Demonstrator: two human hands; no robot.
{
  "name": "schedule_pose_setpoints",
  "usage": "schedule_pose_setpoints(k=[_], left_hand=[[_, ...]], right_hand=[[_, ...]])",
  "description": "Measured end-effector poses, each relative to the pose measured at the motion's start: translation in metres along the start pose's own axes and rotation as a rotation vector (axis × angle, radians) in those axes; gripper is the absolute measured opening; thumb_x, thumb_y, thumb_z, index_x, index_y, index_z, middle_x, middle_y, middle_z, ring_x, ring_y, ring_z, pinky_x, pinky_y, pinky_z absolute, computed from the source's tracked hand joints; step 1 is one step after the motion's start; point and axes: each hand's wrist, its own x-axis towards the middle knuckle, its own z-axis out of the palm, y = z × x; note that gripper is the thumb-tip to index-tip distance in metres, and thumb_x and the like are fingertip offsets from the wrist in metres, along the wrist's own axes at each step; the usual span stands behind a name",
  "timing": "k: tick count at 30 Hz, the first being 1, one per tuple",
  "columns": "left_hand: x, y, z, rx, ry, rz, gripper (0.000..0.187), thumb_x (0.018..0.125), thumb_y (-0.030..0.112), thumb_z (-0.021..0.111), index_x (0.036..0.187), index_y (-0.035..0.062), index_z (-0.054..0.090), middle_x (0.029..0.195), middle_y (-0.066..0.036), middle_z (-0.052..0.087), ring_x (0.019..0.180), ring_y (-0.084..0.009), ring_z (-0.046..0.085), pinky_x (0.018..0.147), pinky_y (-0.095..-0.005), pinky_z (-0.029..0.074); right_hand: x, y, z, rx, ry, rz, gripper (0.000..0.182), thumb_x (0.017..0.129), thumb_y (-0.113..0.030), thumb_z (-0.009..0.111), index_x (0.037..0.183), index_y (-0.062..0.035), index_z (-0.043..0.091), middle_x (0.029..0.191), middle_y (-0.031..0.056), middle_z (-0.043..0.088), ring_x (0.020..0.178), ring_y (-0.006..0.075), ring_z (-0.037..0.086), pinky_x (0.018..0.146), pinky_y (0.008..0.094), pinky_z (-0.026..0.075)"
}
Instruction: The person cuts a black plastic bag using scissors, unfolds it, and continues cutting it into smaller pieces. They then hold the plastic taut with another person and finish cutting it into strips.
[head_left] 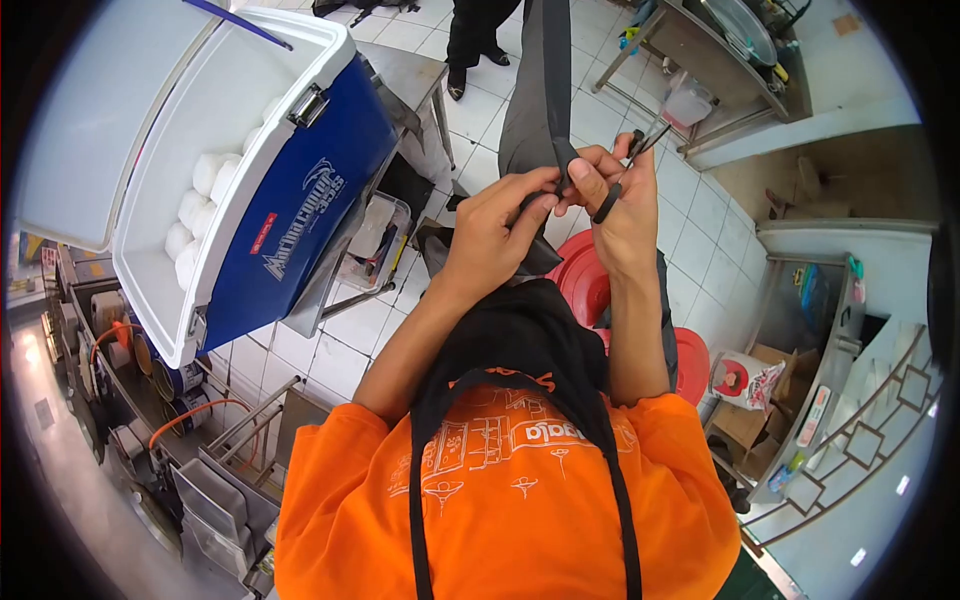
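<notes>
My left hand (488, 230) is closed, its thumb and fingers pinching the edge of a long dark grey sheet (538, 95), perhaps plastic or cloth. The sheet stretches away from my hands to the top of the view. Beside it, my right hand (625, 215) has a pair of scissors (607, 203) with dark handles hooked in its fingers, the metal blades pointing up and right. The fingertips of that hand also pinch the sheet close to my left fingers. The exact spot between the fingertips is partly hidden.
To the left, an open blue cooler box (300, 200) holding white round bundles (205, 175) rests on a metal table (410, 75). Red plastic stools (692, 365) are beyond my right forearm. Another person's legs (475, 35) stand ahead on the tiled floor (345, 350).
</notes>
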Motion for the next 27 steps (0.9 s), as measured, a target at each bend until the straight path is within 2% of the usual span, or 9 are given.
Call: schedule_pose_setpoints(k=[2, 5, 10, 13, 14, 16, 19, 27], left_hand=[[0.003, -0.004, 0.0, 0.002, -0.012, 0.02, 0.026, 0.088, 0.0, 0.066, 0.114, 0.001, 0.065, 0.091, -0.012, 0.07, 0.071, -0.0169, 0.065, 0.061, -0.0271, 0.049], [0.005, -0.012, 0.003, -0.04, -0.024, -0.016, 0.025, 0.088, 0.002, 0.066, 0.113, 0.001, 0.067, 0.091, -0.012, 0.071, 0.071, -0.0161, 0.066, 0.061, -0.0264, 0.049], [0.006, -0.022, 0.005, -0.167, 0.012, -0.01, 0.025, 0.089, 0.004, 0.067, 0.114, 0.0011, 0.068, 0.092, -0.012, 0.073, 0.072, -0.0134, 0.066, 0.061, -0.0261, 0.049], [0.005, -0.023, 0.007, -0.212, 0.016, -0.014, 0.025, 0.09, 0.005, 0.067, 0.114, 0.0013, 0.068, 0.088, -0.009, 0.073, 0.07, -0.0098, 0.064, 0.06, -0.0244, 0.048], [0.004, -0.023, 0.007, -0.211, 0.015, -0.013, 0.025, 0.09, 0.005, 0.067, 0.114, 0.0013, 0.068, 0.088, -0.009, 0.073, 0.07, -0.0098, 0.064, 0.06, -0.0244, 0.048], [0.002, -0.021, 0.007, -0.235, -0.016, -0.139, 0.022, 0.091, 0.005, 0.066, 0.112, -0.0009, 0.067, 0.086, -0.007, 0.074, 0.069, -0.0051, 0.062, 0.059, -0.0215, 0.047], [0.004, -0.014, 0.01, -0.309, 0.025, -0.135, 0.019, 0.092, 0.006, 0.066, 0.109, -0.0029, 0.066, 0.084, -0.006, 0.074, 0.068, -0.0014, 0.059, 0.056, -0.0184, 0.045], [0.003, -0.015, 0.012, -0.235, 0.029, -0.081, 0.016, 0.091, 0.006, 0.067, 0.104, -0.003, 0.065, 0.083, -0.008, 0.074, 0.069, -0.0024, 0.062, 0.057, -0.0181, 0.046]], right_hand=[[0.002, 0.0, -0.004, 0.009, 0.0, -0.001, 0.038, 0.09, -0.004, 0.067, 0.102, -0.0123, 0.032, 0.087, 0.0125, 0.061, 0.07, 0.0202, 0.063, 0.056, 0.0317, 0.053], [0.003, 0.0, -0.007, 0.059, -0.024, 0.007, 0.039, 0.089, -0.001, 0.066, 0.104, -0.0079, 0.031, 0.09, 0.0162, 0.063, 0.072, 0.0208, 0.066, 0.059, 0.0302, 0.057], [-0.001, 0.003, -0.011, 0.075, -0.091, -0.034, 0.047, 0.083, 0.006, 0.069, 0.107, -0.008, 0.031, 0.099, 0.0174, 0.06, 0.087, 0.0211, 0.064, 0.066, 0.0324, 0.059], [-0.001, 0.003, -0.016, 0.014, -0.113, -0.035, 0.05, 0.081, 0.008, 0.069, 0.108, -0.0083, 0.03, 0.099, 0.0166, 0.059, 0.089, 0.0196, 0.062, 0.066, 0.0315, 0.059], [-0.001, 0.003, -0.017, 0.015, -0.113, -0.037, 0.05, 0.081, 0.008, 0.069, 0.108, -0.0083, 0.03, 0.099, 0.0166, 0.059, 0.089, 0.0196, 0.062, 0.066, 0.0315, 0.059], [-0.002, 0.003, -0.016, -0.008, -0.098, -0.073, 0.05, 0.081, 0.009, 0.069, 0.107, -0.008, 0.03, 0.097, 0.0157, 0.059, 0.088, 0.0186, 0.061, 0.066, 0.0296, 0.058], [-0.003, 0.003, -0.015, -0.038, -0.086, -0.097, 0.05, 0.081, 0.01, 0.069, 0.107, -0.0075, 0.03, 0.096, 0.0152, 0.059, 0.087, 0.0179, 0.06, 0.064, 0.0282, 0.057], [-0.005, -0.003, -0.014, -0.046, -0.05, -0.07, 0.05, 0.081, 0.009, 0.07, 0.105, -0.0085, 0.03, 0.095, 0.0148, 0.061, 0.088, 0.0166, 0.059, 0.064, 0.0271, 0.055]])
